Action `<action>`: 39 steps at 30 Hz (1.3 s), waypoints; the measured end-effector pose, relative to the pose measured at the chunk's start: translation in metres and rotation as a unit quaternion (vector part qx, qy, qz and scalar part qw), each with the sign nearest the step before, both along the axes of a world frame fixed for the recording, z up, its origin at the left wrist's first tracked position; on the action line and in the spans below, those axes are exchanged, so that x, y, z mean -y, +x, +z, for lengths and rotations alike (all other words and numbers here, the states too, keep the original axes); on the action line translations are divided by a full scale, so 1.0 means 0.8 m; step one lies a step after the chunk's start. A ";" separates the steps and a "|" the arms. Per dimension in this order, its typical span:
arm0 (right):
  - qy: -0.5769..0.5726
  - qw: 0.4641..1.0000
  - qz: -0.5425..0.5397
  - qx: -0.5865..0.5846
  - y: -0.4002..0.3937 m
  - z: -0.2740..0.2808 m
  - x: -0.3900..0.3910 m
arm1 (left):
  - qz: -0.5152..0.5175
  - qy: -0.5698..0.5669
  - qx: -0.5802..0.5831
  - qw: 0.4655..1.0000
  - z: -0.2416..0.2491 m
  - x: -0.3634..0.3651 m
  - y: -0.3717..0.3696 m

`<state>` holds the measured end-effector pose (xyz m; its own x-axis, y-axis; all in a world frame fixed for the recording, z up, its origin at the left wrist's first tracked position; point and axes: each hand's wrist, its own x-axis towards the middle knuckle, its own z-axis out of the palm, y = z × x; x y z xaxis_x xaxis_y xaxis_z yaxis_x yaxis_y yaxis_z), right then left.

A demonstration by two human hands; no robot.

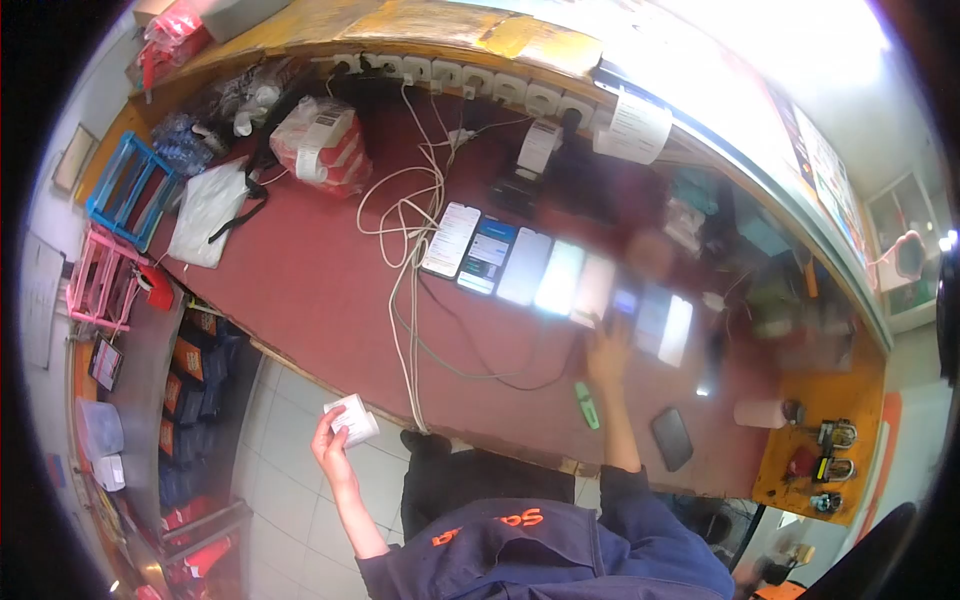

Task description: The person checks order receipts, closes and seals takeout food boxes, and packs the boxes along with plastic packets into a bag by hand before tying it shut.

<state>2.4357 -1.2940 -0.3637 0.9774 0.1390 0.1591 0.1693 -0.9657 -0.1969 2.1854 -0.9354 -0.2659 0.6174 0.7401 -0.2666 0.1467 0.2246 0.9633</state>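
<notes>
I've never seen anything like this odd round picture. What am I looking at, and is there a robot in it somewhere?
No robot here: these are a person's own two bare hands. There is just one picture, from a camera worn on the head, looking forward and down; its lens bends the edges. The left hand holds some white paper, folded or stacked. The right hand reaches to the row of phones on the reddish counter; blur hides what exactly it touches. Nearer the person lie a green marker and a dark, flat object, perhaps another phone.
</notes>
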 end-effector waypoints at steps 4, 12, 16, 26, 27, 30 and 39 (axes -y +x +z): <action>0.005 1.000 -0.002 -0.005 -0.003 0.030 -0.015 | 0.030 0.003 0.045 0.999 0.017 0.003 -0.004; 0.132 0.982 0.067 0.121 0.007 -0.010 -0.080 | 0.051 -0.023 0.135 0.989 0.024 -0.034 -0.094; 0.168 0.954 0.240 0.068 -0.083 0.026 -0.255 | 0.140 0.059 0.125 0.980 0.056 -0.071 -0.172; -0.297 0.482 0.746 -0.351 -0.415 0.015 -0.546 | 0.315 0.224 0.191 0.902 0.140 -0.178 -0.485; -0.399 0.446 0.709 -0.373 -0.443 0.042 -0.559 | 0.338 0.230 0.187 0.893 0.147 -0.186 -0.516; -0.555 0.371 0.639 -0.382 -0.493 0.050 -0.595 | 0.394 0.260 0.181 0.863 0.160 -0.210 -0.594; -0.555 0.458 0.615 -0.322 -0.583 -0.117 -0.747 | 0.460 0.332 0.163 0.807 0.157 -0.361 -0.796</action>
